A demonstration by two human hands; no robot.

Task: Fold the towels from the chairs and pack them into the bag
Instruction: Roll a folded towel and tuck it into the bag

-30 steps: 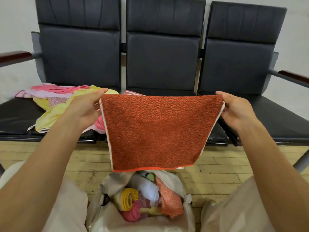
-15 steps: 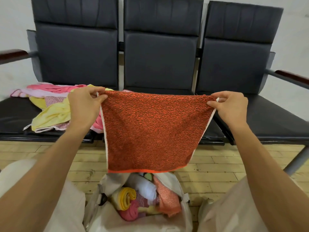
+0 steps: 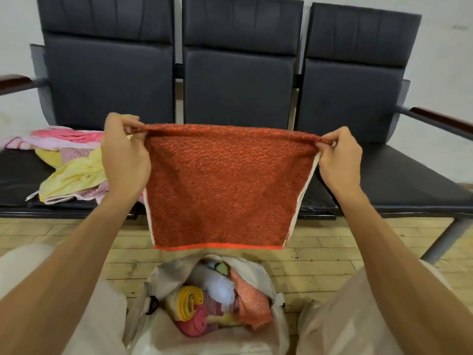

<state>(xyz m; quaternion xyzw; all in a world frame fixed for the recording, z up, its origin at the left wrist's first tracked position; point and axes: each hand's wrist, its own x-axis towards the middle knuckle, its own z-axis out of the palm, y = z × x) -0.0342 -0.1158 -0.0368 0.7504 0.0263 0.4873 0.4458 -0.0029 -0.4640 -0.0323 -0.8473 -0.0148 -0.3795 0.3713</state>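
Observation:
An orange-red towel [image 3: 225,185] hangs flat in the air in front of me, over the floor. My left hand [image 3: 124,156] pinches its top left corner and my right hand [image 3: 337,158] pinches its top right corner. The top edge is rolled over a little between my fingers. Below the towel, between my knees, stands an open beige bag [image 3: 163,336] with several rolled towels inside, yellow, pink, white and orange. A loose pile of pink and yellow towels [image 3: 69,170] lies on the left chair seat.
Three black chairs [image 3: 238,83] joined in a row stand against a white wall, with wooden armrests [image 3: 445,119] at both ends. The floor [image 3: 320,267] is pale wood planks. A grey chair leg [image 3: 445,239] slants down at the right.
Both hands turned inward and now pinch the corners from above, and the towel's top edge has rolled over. The towel hangs a bit shorter than before.

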